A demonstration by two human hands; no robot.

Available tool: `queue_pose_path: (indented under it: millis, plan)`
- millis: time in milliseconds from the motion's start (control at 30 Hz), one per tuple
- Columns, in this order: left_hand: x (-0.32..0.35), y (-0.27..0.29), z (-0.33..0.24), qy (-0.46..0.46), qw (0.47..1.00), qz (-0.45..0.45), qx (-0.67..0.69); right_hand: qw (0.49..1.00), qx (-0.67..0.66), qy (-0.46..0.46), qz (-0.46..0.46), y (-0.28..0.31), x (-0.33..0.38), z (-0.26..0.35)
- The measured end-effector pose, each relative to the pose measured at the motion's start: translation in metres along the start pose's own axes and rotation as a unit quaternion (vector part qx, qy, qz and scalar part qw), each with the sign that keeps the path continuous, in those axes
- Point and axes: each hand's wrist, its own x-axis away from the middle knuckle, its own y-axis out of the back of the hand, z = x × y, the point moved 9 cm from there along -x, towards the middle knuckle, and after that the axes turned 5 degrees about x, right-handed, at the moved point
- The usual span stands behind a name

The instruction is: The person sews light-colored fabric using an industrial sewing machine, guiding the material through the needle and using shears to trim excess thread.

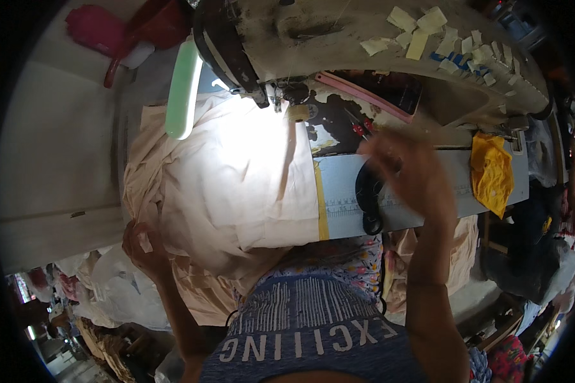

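Observation:
A large pale beige cloth [249,191] spreads over the sewing machine bed and hangs off the near edge. At its left border my left hand [148,252] curls its fingers, closed on a pale fold of the cloth. My right hand [415,175] hovers over the right side of the table, smeared by motion. By its fingertips lies a small pointed tool with red grips [362,127]; whether the fingers touch it I cannot tell. Black scissor-like handles [367,195] rest beneath that hand. The presser foot [276,104] stands at the cloth's far edge under bright light.
The sewing machine's arm [338,32], stuck with tape scraps, spans the far side. A green-cased lamp [183,89] hangs left of the needle. A pink-edged phone [370,96] lies behind the tool. Yellow cloth [490,172] drapes at the right; a red dustpan-like object [156,25] sits far left.

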Motion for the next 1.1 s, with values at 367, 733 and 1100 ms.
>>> queue_pose_path:
  millis: [367,733,1100]
  plan:
    - [0.016,-0.056,0.044,0.199,0.951,0.175,0.161,0.977,-0.104,-0.033,0.184,-0.177,0.122,0.03]
    - [-0.139,0.007,0.01,0.026,0.982,-0.15,0.115,0.612,-0.62,-0.102,0.48,-0.213,0.129,0.112]
    - [-0.102,-0.078,-0.088,-0.182,0.966,0.128,0.133,0.747,-0.421,-0.072,0.509,-0.234,0.141,0.076]
